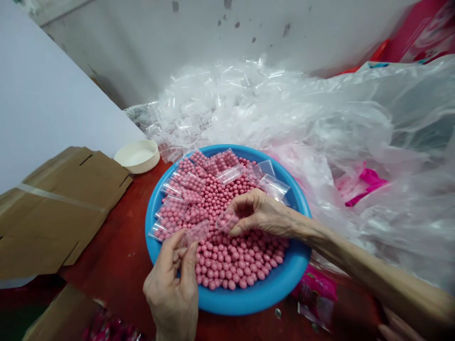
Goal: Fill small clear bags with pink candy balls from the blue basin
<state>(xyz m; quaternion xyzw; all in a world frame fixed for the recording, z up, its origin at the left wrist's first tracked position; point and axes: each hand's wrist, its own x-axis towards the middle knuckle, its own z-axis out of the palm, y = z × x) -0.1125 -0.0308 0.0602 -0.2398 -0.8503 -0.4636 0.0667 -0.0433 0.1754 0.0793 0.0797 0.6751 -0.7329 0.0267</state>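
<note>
A blue basin (302,203) holds many pink, bead-like balls (234,265). My left hand (172,284), at the basin's near left rim, pinches a small clear plastic sleeve (199,232) between thumb and fingers. Over the middle of the basin, my right hand (265,213) grips a small clear round-mouthed container (226,220); pink balls show in or through it. Along the left and back of the basin lie several clear packets (170,208) that look filled with balls. A few clear sleeves (274,185) without visible balls rest at the back right.
Piled clear plastic pieces (192,104) and a large plastic bag (320,109) lie behind and to the right. A white round lid or dish (138,156) and flattened cardboard (60,203) are left on the red table (121,260). A pink packet (316,289) lies near right.
</note>
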